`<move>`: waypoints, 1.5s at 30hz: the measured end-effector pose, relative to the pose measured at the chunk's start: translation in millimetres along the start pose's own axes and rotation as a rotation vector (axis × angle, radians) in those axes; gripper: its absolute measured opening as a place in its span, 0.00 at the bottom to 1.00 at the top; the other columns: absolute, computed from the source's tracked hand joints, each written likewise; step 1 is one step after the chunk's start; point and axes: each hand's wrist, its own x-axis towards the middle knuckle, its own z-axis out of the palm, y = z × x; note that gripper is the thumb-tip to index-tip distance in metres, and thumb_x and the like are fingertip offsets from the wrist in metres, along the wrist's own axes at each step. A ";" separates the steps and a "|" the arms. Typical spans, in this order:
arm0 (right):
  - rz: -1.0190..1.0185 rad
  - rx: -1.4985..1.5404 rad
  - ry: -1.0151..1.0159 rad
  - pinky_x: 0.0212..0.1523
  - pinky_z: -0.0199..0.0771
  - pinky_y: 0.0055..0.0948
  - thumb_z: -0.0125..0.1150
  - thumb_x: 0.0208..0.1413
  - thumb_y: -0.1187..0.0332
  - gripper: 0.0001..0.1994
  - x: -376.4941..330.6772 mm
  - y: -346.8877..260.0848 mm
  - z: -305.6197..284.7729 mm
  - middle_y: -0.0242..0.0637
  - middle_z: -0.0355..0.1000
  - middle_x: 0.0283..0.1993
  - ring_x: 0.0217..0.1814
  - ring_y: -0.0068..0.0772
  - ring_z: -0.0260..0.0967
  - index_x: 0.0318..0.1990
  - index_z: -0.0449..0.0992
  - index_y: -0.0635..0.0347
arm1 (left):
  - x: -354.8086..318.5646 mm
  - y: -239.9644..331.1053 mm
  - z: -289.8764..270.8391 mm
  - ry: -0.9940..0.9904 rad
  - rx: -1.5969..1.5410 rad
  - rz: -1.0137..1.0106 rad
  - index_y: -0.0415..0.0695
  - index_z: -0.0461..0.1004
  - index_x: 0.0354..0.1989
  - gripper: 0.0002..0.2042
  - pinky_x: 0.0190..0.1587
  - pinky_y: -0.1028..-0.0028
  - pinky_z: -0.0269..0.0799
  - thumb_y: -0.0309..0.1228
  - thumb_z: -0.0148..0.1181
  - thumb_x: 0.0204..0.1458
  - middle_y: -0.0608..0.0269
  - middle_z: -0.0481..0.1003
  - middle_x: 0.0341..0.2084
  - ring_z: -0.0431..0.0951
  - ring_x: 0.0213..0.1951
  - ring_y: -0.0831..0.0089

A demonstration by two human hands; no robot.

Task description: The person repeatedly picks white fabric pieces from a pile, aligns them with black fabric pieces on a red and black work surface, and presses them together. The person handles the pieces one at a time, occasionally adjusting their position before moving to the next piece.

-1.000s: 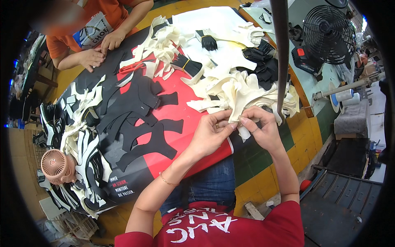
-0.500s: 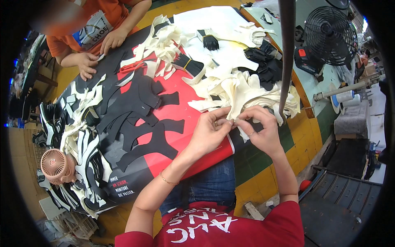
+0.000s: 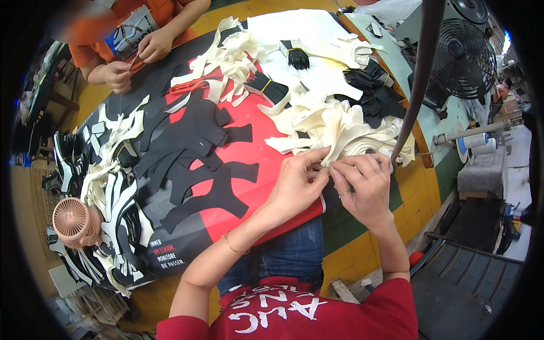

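At the table's near right edge, my left hand (image 3: 297, 181) and my right hand (image 3: 364, 184) meet fingertip to fingertip. Both pinch the near end of a cream fabric piece (image 3: 339, 141), whose far part runs into a heap of similar cream pieces (image 3: 368, 136). The exact spot gripped is hidden by my fingers. To the left of my left hand lie several black cut fabric pieces (image 3: 212, 195) on the red and black table cover (image 3: 266, 170). Beyond the cream heap sit black bundles (image 3: 266, 86), one tied with a yellow band.
Across the table a co-worker's hands (image 3: 133, 59) hold a small thin piece. A dark upright pole (image 3: 422, 79) stands right of the heap. A pink fan (image 3: 76, 221) is at the left edge, a black fan (image 3: 463, 56) at the far right. White and black strips (image 3: 122, 215) lie near the pink fan.
My right hand's fingers have shifted and lie closer over the pinched end. The fabric's loose tip below my fingers no longer shows. The co-worker's hands have drawn closer together.
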 end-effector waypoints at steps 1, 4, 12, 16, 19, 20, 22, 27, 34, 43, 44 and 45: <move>-0.009 -0.013 0.001 0.50 0.61 0.39 0.69 0.50 0.70 0.07 0.4 -1.0 -0.6 0.29 0.76 0.37 0.39 0.33 0.72 0.38 0.81 0.55 | -0.4 1.0 0.8 0.016 0.035 0.059 0.26 0.71 0.56 0.19 0.41 0.74 0.81 0.18 0.55 0.56 0.46 0.79 0.42 0.81 0.38 0.74; -0.019 -0.030 -0.002 0.50 0.61 0.40 0.69 0.50 0.71 0.08 1.5 -2.1 -1.1 0.29 0.76 0.37 0.39 0.33 0.72 0.38 0.81 0.55 | -0.3 4.1 1.2 0.007 0.043 0.057 0.26 0.71 0.56 0.19 0.43 0.72 0.82 0.17 0.55 0.55 0.44 0.79 0.44 0.82 0.39 0.70; -0.030 -0.058 -0.018 0.51 0.61 0.40 0.69 0.50 0.70 0.08 1.8 -2.5 -2.2 0.29 0.76 0.37 0.40 0.33 0.73 0.38 0.81 0.56 | -0.3 16.1 1.2 0.005 0.084 0.005 0.27 0.72 0.56 0.18 0.45 0.73 0.81 0.18 0.57 0.55 0.47 0.79 0.44 0.80 0.42 0.74; -0.030 -0.060 -0.024 0.51 0.61 0.41 0.69 0.50 0.70 0.07 2.1 -2.8 -3.1 0.30 0.76 0.37 0.40 0.34 0.73 0.38 0.81 0.56 | -0.3 18.8 0.7 -0.003 0.125 0.013 0.27 0.72 0.55 0.18 0.46 0.72 0.82 0.18 0.57 0.55 0.46 0.79 0.44 0.81 0.41 0.71; -0.031 -0.059 -0.025 0.52 0.61 0.41 0.69 0.51 0.70 0.07 2.7 -2.8 -3.7 0.30 0.76 0.36 0.40 0.34 0.72 0.38 0.81 0.56 | 0.0 17.8 1.5 -0.001 0.132 0.015 0.28 0.73 0.55 0.18 0.45 0.72 0.82 0.19 0.57 0.54 0.46 0.79 0.43 0.81 0.41 0.71; -0.028 -0.057 -0.025 0.52 0.61 0.41 0.69 0.51 0.70 0.07 2.9 -2.8 -3.8 0.30 0.76 0.36 0.39 0.34 0.72 0.38 0.81 0.56 | 0.2 17.1 2.0 0.004 0.134 0.044 0.27 0.72 0.55 0.18 0.43 0.71 0.82 0.18 0.56 0.54 0.45 0.78 0.42 0.82 0.39 0.68; -0.036 -0.068 -0.021 0.52 0.61 0.41 0.69 0.51 0.70 0.07 3.4 -2.8 -3.7 0.31 0.76 0.36 0.40 0.34 0.72 0.38 0.80 0.57 | 0.3 15.7 3.1 0.007 0.142 0.089 0.26 0.71 0.55 0.18 0.37 0.69 0.82 0.17 0.53 0.54 0.44 0.77 0.39 0.82 0.36 0.62; -0.042 -0.081 -0.022 0.52 0.61 0.42 0.67 0.52 0.71 0.06 4.6 -2.0 -3.5 0.31 0.75 0.37 0.40 0.35 0.72 0.37 0.78 0.57 | -0.4 13.7 4.9 0.014 0.129 0.101 0.27 0.72 0.56 0.18 0.37 0.69 0.81 0.17 0.53 0.55 0.45 0.76 0.39 0.82 0.35 0.62; 0.033 0.005 -0.023 0.51 0.65 0.41 0.62 0.57 0.70 0.04 7.4 4.7 -4.0 0.34 0.74 0.38 0.41 0.37 0.72 0.38 0.76 0.57 | 1.8 6.8 3.4 0.005 0.025 -0.014 0.27 0.71 0.57 0.19 0.37 0.72 0.80 0.18 0.54 0.56 0.46 0.78 0.39 0.81 0.37 0.72; 0.196 0.299 -0.071 0.40 0.71 0.41 0.58 0.61 0.72 0.05 12.0 13.5 -2.3 0.45 0.72 0.37 0.39 0.49 0.73 0.39 0.74 0.66 | 5.5 -1.2 7.1 0.035 -0.273 -0.019 0.29 0.60 0.66 0.27 0.43 0.74 0.80 0.23 0.58 0.59 0.48 0.79 0.43 0.81 0.42 0.73; 0.201 0.315 -0.074 0.40 0.71 0.41 0.57 0.62 0.72 0.05 12.2 13.7 -1.2 0.46 0.72 0.37 0.39 0.49 0.73 0.39 0.74 0.66 | 6.8 -1.5 6.8 0.037 -0.277 -0.033 0.29 0.60 0.66 0.26 0.43 0.74 0.80 0.22 0.58 0.59 0.48 0.79 0.43 0.81 0.42 0.73; 0.194 0.320 -0.080 0.40 0.71 0.41 0.57 0.62 0.72 0.05 12.3 14.3 -0.2 0.46 0.72 0.37 0.39 0.50 0.73 0.39 0.74 0.66 | 8.3 -1.8 6.6 0.037 -0.281 -0.046 0.29 0.60 0.66 0.26 0.43 0.75 0.80 0.22 0.57 0.59 0.48 0.79 0.44 0.81 0.42 0.74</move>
